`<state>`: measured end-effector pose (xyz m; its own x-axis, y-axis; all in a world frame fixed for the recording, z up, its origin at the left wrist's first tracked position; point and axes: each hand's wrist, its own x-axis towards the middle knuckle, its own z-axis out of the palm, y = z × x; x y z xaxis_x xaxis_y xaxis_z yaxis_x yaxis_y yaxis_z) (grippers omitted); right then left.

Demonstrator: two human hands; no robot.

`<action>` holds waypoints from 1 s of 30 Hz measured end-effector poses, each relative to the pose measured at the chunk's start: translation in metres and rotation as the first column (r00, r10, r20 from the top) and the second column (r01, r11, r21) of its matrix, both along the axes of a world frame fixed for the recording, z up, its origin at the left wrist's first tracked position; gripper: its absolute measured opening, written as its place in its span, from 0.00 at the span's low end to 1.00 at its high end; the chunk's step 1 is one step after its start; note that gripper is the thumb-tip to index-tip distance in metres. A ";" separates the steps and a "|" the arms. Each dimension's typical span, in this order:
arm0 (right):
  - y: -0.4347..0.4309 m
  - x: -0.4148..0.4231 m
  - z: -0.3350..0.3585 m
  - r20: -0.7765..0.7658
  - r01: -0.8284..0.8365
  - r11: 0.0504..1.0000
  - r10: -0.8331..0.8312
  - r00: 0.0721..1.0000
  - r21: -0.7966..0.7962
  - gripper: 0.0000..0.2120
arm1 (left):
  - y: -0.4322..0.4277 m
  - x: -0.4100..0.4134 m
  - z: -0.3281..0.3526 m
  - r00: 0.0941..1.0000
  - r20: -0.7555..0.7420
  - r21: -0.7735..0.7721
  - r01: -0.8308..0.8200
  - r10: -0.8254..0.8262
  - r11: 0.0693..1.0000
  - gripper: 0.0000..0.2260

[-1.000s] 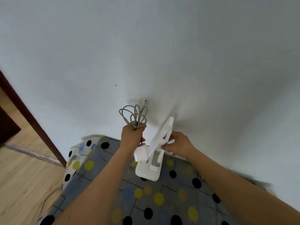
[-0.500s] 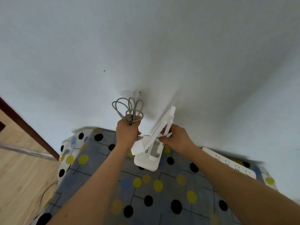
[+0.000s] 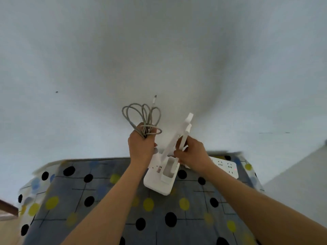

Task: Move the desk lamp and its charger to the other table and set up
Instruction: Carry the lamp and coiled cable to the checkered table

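A white folding desk lamp (image 3: pixel 160 181) hangs over a table covered by a grey cloth with black and yellow dots (image 3: pixel 106 195). My right hand (image 3: pixel 192 152) grips the lamp's slanted arm, and the flat base is close above the cloth. My left hand (image 3: pixel 141 145) is closed around a bundle of looped grey charger cable (image 3: pixel 141 114), whose plug tip sticks up. The white charger block (image 3: pixel 155 162) shows just below that hand, partly hidden by the lamp.
A white power strip (image 3: pixel 227 167) lies on the cloth at the back right, beside the wall. A plain white wall stands right behind the table. Wooden floor and a dark door frame (image 3: pixel 8 207) show at the far left.
The view has swung right and moved closer over the table, bringing the power strip into sight. Both hands, with lamp and cable, now hang further over the cloth.
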<state>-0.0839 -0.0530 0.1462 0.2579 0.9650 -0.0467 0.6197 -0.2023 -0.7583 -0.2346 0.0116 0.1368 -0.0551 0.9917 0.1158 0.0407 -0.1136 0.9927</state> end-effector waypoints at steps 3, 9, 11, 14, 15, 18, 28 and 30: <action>-0.019 0.021 0.012 0.015 0.062 0.998 -0.062 0.998 0.002 0.08 | -0.008 0.029 0.009 0.994 -0.007 0.023 0.110 -0.110 0.994 0.07; -0.065 0.067 0.033 0.001 0.238 0.971 -0.238 0.971 0.034 0.10 | -0.029 0.091 0.026 0.963 0.004 0.021 0.269 -0.269 0.963 0.05; -0.085 0.084 0.039 -0.018 0.297 0.953 -0.297 0.955 0.058 0.10 | -0.039 0.112 0.032 0.948 -0.004 0.027 0.318 -0.318 0.948 0.05; -0.117 0.105 0.046 -0.030 0.360 0.930 -0.359 0.933 0.075 0.09 | -0.059 0.141 0.043 0.929 0.002 0.036 0.369 -0.370 0.929 0.07; -0.132 0.115 0.049 -0.023 0.383 0.920 -0.382 0.924 0.084 0.09 | -0.071 0.155 0.047 0.919 0.008 0.035 0.394 -0.394 0.919 0.08; -0.170 0.138 0.053 -0.012 0.451 0.886 -0.452 0.892 0.110 0.08 | -0.102 0.185 0.058 0.891 0.005 0.044 0.454 -0.454 0.890 0.10; -0.375 0.221 0.074 0.031 0.699 0.689 -0.716 0.697 0.192 0.08 | -0.295 0.299 0.083 0.700 0.049 0.048 0.711 -0.712 0.702 0.12; -0.414 0.233 0.078 0.032 0.730 0.657 -0.747 0.664 0.187 0.09 | -0.332 0.315 0.087 0.656 0.054 0.070 0.750 -0.753 0.658 0.13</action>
